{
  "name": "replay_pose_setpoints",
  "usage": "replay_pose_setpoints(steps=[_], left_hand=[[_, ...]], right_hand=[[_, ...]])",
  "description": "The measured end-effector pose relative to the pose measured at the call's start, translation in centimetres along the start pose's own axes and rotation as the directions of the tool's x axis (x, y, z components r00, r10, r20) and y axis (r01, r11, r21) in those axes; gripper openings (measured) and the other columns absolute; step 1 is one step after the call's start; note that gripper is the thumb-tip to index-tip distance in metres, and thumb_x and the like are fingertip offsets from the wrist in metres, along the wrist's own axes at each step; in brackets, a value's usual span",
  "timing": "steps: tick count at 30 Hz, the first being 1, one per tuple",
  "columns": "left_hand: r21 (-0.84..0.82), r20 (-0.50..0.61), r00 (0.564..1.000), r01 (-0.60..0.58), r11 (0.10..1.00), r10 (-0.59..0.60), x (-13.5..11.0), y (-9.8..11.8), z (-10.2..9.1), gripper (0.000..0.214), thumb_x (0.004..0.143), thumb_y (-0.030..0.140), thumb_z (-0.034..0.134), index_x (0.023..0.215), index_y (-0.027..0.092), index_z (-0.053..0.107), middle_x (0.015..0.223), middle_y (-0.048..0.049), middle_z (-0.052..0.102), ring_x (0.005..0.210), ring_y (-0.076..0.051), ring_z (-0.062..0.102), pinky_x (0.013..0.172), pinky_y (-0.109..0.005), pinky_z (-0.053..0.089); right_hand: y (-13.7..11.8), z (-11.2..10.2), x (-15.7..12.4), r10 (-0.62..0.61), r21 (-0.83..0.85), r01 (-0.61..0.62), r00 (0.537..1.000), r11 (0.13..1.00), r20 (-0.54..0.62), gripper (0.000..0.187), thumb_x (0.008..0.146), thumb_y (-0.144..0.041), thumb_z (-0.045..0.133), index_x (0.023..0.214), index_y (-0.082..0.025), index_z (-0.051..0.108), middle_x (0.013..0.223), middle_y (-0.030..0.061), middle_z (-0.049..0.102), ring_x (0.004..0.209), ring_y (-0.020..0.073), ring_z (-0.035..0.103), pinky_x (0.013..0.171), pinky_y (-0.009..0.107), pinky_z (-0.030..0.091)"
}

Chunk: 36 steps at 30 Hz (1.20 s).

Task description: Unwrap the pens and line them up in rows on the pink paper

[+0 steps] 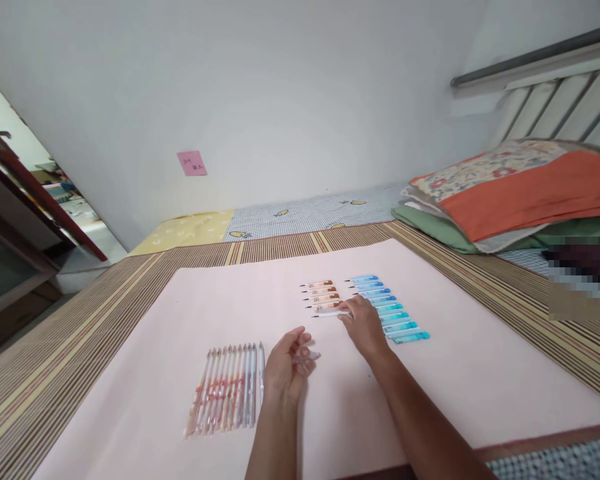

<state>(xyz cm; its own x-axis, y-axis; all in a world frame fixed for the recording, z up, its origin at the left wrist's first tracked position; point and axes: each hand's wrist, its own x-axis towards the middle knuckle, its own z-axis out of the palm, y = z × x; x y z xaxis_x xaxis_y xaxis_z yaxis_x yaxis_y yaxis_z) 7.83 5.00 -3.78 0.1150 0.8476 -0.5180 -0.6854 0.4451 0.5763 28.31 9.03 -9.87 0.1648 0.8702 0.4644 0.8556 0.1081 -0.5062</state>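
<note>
My right hand [364, 325] pinches a slim white pen [325, 316] with a dark tip, at the lower end of a short column of brown-and-white pens [321, 291]. To its right runs a column of blue pens [377, 291] and teal pens [403, 327], partly covered by the hand. My left hand [289, 365] is raised over the sheet with curled fingers closed on a small piece of clear plastic [309, 358], perhaps a wrapper. Left of that hand lies a row of pens in clear plastic sleeves [225, 393], side by side.
A large pale pink sheet [155, 360] covers part of a striped mat [100, 313]. Folded orange and green bedding [530, 190] is piled at the right, below a radiator [565, 100]. A pink note [192, 163] is stuck on the wall. A doorway opens at far left.
</note>
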Motion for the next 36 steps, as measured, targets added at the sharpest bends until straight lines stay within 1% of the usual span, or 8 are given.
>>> replay_pose_setpoints(steps=[3, 6, 9, 14, 20, 25, 31, 36], left_hand=[[-0.004, -0.002, 1.0, -0.001, 1.0, 0.001, -0.1, 0.1, 0.0, 0.004, 0.082, 0.009, 0.069, 0.078, 0.01, 0.067, 0.07, -0.0036, 0.069, 0.04, -0.004, 0.045, 0.038, -0.018, 0.042], [-0.008, 0.001, 1.0, 0.002, 1.0, -0.002, -0.2, 0.1, 0.1, 0.004, 0.082, 0.008, 0.068, 0.079, 0.009, 0.068, 0.069, -0.0038, 0.069, 0.04, -0.004, 0.045, 0.039, -0.018, 0.043], [-0.01, -0.002, 1.0, 0.004, 1.0, -0.004, -0.2, 0.1, 0.1, 0.003, 0.081, 0.008, 0.07, 0.079, 0.009, 0.068, 0.07, -0.004, 0.069, 0.04, -0.004, 0.046, 0.038, -0.018, 0.041], [-0.006, -0.006, 1.0, 0.009, 1.0, -0.009, 0.0, 0.0, 0.1, 0.004, 0.081, 0.009, 0.07, 0.078, 0.01, 0.067, 0.07, -0.004, 0.07, 0.04, -0.004, 0.046, 0.037, -0.017, 0.04], [-0.005, 0.001, 1.0, 0.012, 1.0, -0.012, 0.0, -0.1, 0.1, 0.006, 0.08, 0.009, 0.071, 0.077, 0.01, 0.066, 0.069, -0.0033, 0.069, 0.04, -0.004, 0.046, 0.036, -0.018, 0.04], [0.0, 0.005, 1.0, 0.009, 1.0, -0.009, -0.1, -0.1, 0.2, 0.004, 0.083, 0.01, 0.068, 0.079, 0.01, 0.067, 0.069, -0.0034, 0.069, 0.04, -0.004, 0.046, 0.036, -0.018, 0.039], [0.011, 0.007, 1.0, 0.006, 1.0, -0.006, 0.0, -0.3, 0.1, 0.008, 0.078, 0.011, 0.073, 0.075, 0.011, 0.066, 0.07, -0.0027, 0.069, 0.04, -0.004, 0.046, 0.037, -0.018, 0.041], [0.015, 0.012, 1.0, 0.01, 1.0, -0.01, 0.0, -0.4, 0.2, 0.007, 0.078, 0.011, 0.073, 0.076, 0.011, 0.066, 0.069, -0.0025, 0.069, 0.039, -0.004, 0.045, 0.036, -0.018, 0.041]], right_hand=[[0.4, -0.1, -0.2, 0.037, -0.067, -0.039, 0.999, 0.997, -0.025, 0.007, 0.084, -0.016, 0.069, 0.089, -0.02, 0.065, 0.093, 0.0058, 0.065, 0.088, 0.0229, 0.058, 0.079, 0.033, 0.04], [0.5, -0.2, -0.5, 0.036, -0.113, -0.036, 0.999, 0.993, -0.001, 0.007, 0.085, -0.016, 0.067, 0.085, -0.021, 0.062, 0.086, 0.0042, 0.064, 0.08, 0.0209, 0.057, 0.074, 0.031, 0.038], [0.4, -0.1, -0.5, 0.042, -0.133, -0.041, 0.999, 0.99, 0.005, 0.008, 0.086, -0.016, 0.066, 0.082, -0.021, 0.061, 0.084, 0.0038, 0.064, 0.077, 0.0199, 0.056, 0.072, 0.031, 0.037], [-0.2, 0.1, -0.4, 0.047, -0.161, -0.042, 0.999, 0.986, 0.022, 0.008, 0.088, -0.017, 0.066, 0.082, -0.021, 0.063, 0.084, 0.0038, 0.063, 0.079, 0.0205, 0.056, 0.072, 0.031, 0.035], [-0.3, 0.2, -0.4, 0.061, -0.204, -0.064, 0.998, 0.977, -0.018, 0.004, 0.087, -0.019, 0.069, 0.09, -0.02, 0.067, 0.093, 0.0069, 0.063, 0.088, 0.0229, 0.057, 0.076, 0.032, 0.035], [-0.6, 0.2, -0.4, 0.068, -0.2, -0.065, 0.998, 0.978, 0.008, 0.005, 0.088, -0.018, 0.068, 0.087, -0.021, 0.065, 0.09, 0.0049, 0.064, 0.086, 0.0217, 0.057, 0.075, 0.032, 0.033], [-1.0, 0.4, -0.2, 0.08, -0.205, -0.075, 0.997, 0.976, 0.016, 0.006, 0.089, -0.018, 0.067, 0.085, -0.021, 0.064, 0.092, 0.0048, 0.066, 0.086, 0.021, 0.058, 0.076, 0.032, 0.032], [-1.0, 0.5, -0.1, 0.079, -0.203, -0.075, 0.997, 0.976, 0.014, 0.006, 0.089, -0.019, 0.067, 0.084, -0.021, 0.064, 0.092, 0.0051, 0.066, 0.086, 0.0211, 0.059, 0.077, 0.032, 0.032]])
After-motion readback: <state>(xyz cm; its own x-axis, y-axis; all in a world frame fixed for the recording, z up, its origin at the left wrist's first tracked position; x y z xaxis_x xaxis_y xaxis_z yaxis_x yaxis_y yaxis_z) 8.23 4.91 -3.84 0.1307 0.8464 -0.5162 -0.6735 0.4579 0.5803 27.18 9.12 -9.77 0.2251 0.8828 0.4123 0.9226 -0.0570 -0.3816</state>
